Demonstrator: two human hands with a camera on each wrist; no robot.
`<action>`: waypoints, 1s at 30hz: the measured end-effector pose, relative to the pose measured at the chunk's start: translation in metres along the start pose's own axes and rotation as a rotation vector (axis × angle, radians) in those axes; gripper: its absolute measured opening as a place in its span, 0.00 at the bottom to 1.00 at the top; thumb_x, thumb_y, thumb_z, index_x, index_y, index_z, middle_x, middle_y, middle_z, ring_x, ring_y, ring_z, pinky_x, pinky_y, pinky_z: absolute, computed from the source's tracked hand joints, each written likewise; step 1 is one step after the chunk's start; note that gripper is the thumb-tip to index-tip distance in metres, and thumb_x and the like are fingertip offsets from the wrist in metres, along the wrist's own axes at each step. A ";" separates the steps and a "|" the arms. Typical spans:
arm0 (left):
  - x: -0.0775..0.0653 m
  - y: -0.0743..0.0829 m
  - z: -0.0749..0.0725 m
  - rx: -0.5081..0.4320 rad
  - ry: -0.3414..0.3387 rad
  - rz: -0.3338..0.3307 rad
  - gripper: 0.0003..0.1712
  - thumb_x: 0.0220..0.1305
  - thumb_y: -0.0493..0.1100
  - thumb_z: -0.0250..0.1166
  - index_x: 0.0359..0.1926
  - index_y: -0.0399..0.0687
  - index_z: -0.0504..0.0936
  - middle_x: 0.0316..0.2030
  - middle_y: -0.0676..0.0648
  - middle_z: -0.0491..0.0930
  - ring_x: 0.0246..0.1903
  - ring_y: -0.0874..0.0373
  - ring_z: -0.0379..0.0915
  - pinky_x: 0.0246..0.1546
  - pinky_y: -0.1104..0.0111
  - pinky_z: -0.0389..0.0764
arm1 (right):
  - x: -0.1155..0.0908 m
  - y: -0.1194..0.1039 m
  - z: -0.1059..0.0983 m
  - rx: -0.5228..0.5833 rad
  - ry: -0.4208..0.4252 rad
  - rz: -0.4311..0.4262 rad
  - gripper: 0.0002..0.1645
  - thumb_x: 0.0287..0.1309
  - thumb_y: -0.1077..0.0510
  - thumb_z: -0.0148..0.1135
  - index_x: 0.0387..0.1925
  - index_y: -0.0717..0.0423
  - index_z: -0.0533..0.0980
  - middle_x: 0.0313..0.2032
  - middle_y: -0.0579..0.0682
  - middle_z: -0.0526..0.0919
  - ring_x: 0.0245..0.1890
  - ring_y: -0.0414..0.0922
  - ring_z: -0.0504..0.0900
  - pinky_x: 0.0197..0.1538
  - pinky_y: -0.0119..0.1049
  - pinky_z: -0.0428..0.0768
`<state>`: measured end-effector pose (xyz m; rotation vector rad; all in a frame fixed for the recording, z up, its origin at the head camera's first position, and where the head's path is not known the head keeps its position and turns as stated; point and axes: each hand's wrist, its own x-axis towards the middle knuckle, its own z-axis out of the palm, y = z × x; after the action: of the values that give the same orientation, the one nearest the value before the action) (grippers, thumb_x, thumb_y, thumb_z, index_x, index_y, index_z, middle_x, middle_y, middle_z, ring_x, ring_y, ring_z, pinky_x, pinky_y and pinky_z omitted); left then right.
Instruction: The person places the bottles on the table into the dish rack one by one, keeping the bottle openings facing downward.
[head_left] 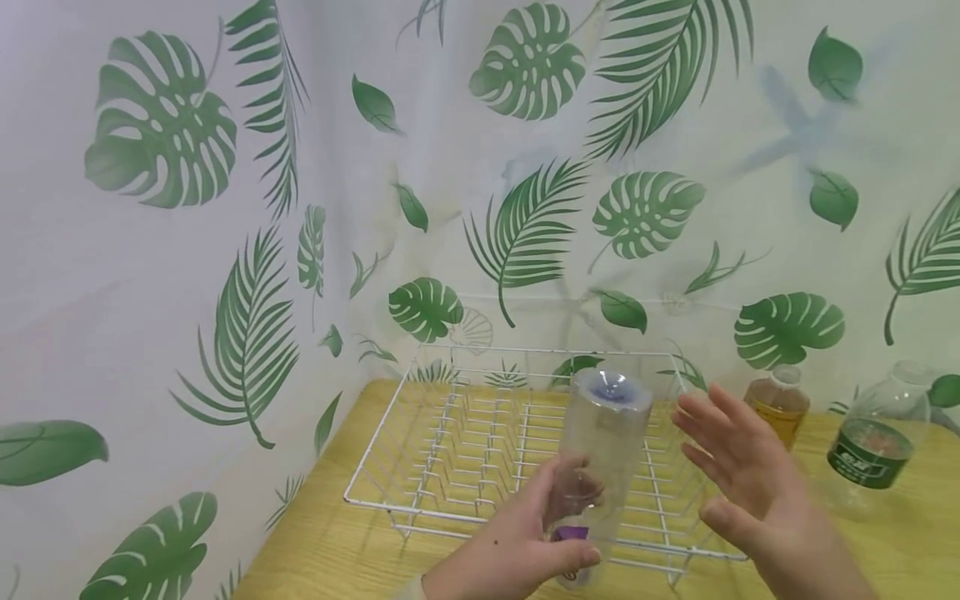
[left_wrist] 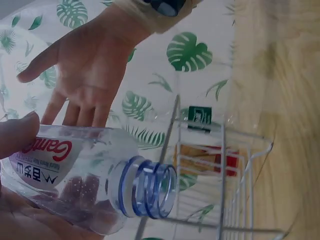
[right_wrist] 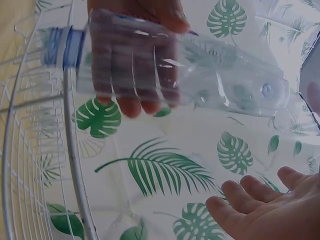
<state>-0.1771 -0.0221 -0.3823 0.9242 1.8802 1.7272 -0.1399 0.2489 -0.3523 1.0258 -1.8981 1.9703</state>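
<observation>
My left hand (head_left: 517, 542) grips a clear plastic bottle (head_left: 609, 450), turned upside down with its base upward. Seen in the left wrist view, the uncapped blue-tinted neck (left_wrist: 150, 187) points down, and a white label with red lettering (left_wrist: 45, 160) wraps its side. Fingers show through the clear wall in the right wrist view, curled round the lower half near the neck. To the right of the bottle, my right hand (head_left: 757, 483) is held up, palm toward it, fingers spread and apart from it.
Behind and below the bottle stands a white wire rack (head_left: 420, 508) on a wood-grain table (head_left: 300, 542). At the right are a bottle of amber liquid (head_left: 780, 404) and a clear bottle with a green label (head_left: 870, 454). A leaf-patterned curtain (head_left: 420, 167) hangs behind.
</observation>
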 end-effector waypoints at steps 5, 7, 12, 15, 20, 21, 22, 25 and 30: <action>0.001 -0.009 0.008 -0.029 -0.102 0.008 0.39 0.70 0.39 0.64 0.75 0.62 0.56 0.65 0.59 0.70 0.65 0.63 0.66 0.55 0.69 0.77 | -0.006 0.016 0.003 -0.027 -0.019 0.117 0.50 0.70 0.69 0.56 0.81 0.50 0.40 0.77 0.55 0.52 0.73 0.39 0.62 0.66 0.27 0.66; 0.002 -0.011 0.012 -0.023 -0.136 -0.006 0.38 0.70 0.39 0.63 0.74 0.63 0.57 0.64 0.59 0.70 0.65 0.63 0.67 0.57 0.71 0.74 | -0.008 0.020 0.005 -0.023 -0.027 0.182 0.50 0.72 0.64 0.58 0.82 0.46 0.41 0.77 0.54 0.52 0.71 0.38 0.64 0.63 0.28 0.70; 0.002 -0.014 0.016 -0.004 -0.204 -0.062 0.35 0.69 0.43 0.62 0.71 0.68 0.59 0.63 0.60 0.69 0.63 0.64 0.68 0.54 0.70 0.76 | -0.005 0.015 0.016 0.119 -0.090 0.223 0.48 0.73 0.59 0.58 0.81 0.47 0.41 0.76 0.55 0.59 0.72 0.43 0.66 0.63 0.35 0.74; 0.003 -0.015 0.015 0.046 -0.242 -0.053 0.33 0.70 0.49 0.61 0.71 0.69 0.60 0.64 0.60 0.69 0.63 0.64 0.67 0.53 0.69 0.77 | -0.003 0.017 0.022 0.255 -0.154 0.144 0.46 0.73 0.65 0.55 0.80 0.55 0.41 0.74 0.62 0.62 0.73 0.48 0.63 0.64 0.41 0.74; 0.003 -0.015 0.013 0.138 -0.274 -0.056 0.32 0.71 0.59 0.60 0.71 0.72 0.59 0.63 0.61 0.71 0.62 0.65 0.67 0.55 0.67 0.75 | -0.004 0.018 0.028 0.290 -0.190 0.099 0.38 0.74 0.67 0.51 0.77 0.61 0.48 0.70 0.64 0.67 0.70 0.52 0.69 0.62 0.44 0.76; 0.003 -0.015 0.013 0.148 -0.278 -0.066 0.32 0.71 0.61 0.59 0.71 0.72 0.59 0.63 0.62 0.71 0.61 0.66 0.67 0.55 0.67 0.75 | -0.005 0.018 0.028 0.269 -0.184 0.108 0.36 0.74 0.67 0.51 0.77 0.62 0.50 0.69 0.64 0.69 0.69 0.52 0.70 0.62 0.43 0.76; 0.003 -0.015 0.012 0.167 -0.279 -0.064 0.32 0.71 0.63 0.58 0.71 0.72 0.58 0.63 0.62 0.71 0.61 0.67 0.68 0.56 0.67 0.74 | -0.005 0.017 0.029 0.240 -0.174 0.120 0.35 0.74 0.67 0.51 0.76 0.62 0.52 0.68 0.63 0.71 0.67 0.52 0.72 0.62 0.42 0.76; 0.003 -0.016 0.012 0.208 -0.287 -0.066 0.33 0.71 0.68 0.56 0.71 0.72 0.58 0.63 0.63 0.71 0.61 0.68 0.68 0.56 0.68 0.73 | -0.006 0.015 0.030 0.215 -0.154 0.163 0.33 0.73 0.68 0.52 0.75 0.61 0.56 0.66 0.61 0.74 0.66 0.51 0.74 0.62 0.40 0.76; 0.004 -0.016 0.010 0.252 -0.270 -0.071 0.33 0.70 0.67 0.57 0.71 0.72 0.59 0.63 0.63 0.72 0.61 0.67 0.68 0.55 0.67 0.75 | -0.004 0.015 0.031 0.218 -0.164 0.122 0.33 0.73 0.69 0.52 0.74 0.63 0.56 0.65 0.63 0.74 0.66 0.52 0.74 0.62 0.42 0.76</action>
<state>-0.1757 -0.0121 -0.3991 1.1080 1.9482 1.2713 -0.1357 0.2190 -0.3694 1.1878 -1.9000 2.2665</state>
